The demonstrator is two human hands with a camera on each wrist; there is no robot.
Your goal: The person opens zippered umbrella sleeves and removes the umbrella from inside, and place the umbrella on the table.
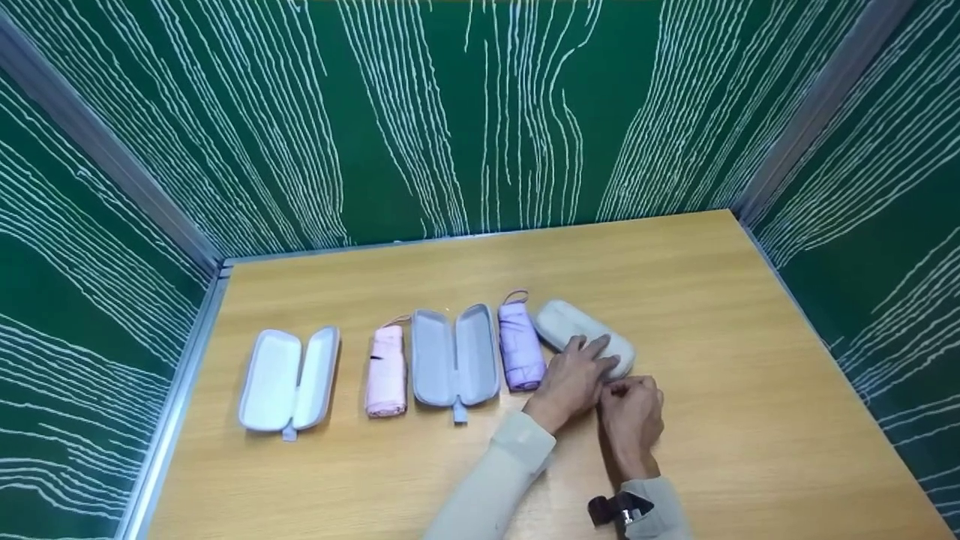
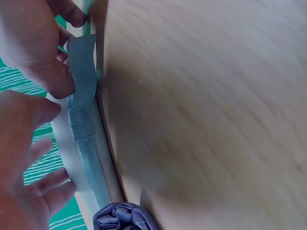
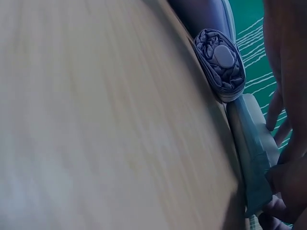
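A closed grey oblong case (image 1: 564,319) lies slanted on the table, right of a folded purple umbrella (image 1: 519,341). My left hand (image 1: 571,381) rests on top of the case with its fingers spread and fairly straight. At the near end, my right hand (image 1: 634,416) pinches the case's ribbon tab (image 2: 82,67) between thumb and fingers. In the right wrist view those fingers partly hide the tab (image 3: 259,187). A grey-green strip runs along the case's side, and the rolled end of the purple umbrella (image 3: 223,64) shows beside it.
Left of the purple umbrella lies an open grey case (image 1: 433,360) with a short tab. A folded pink umbrella (image 1: 387,375) and an open white case (image 1: 270,379) lie farther left. Green walls with white lines (image 1: 480,112) border the wooden table (image 1: 750,450).
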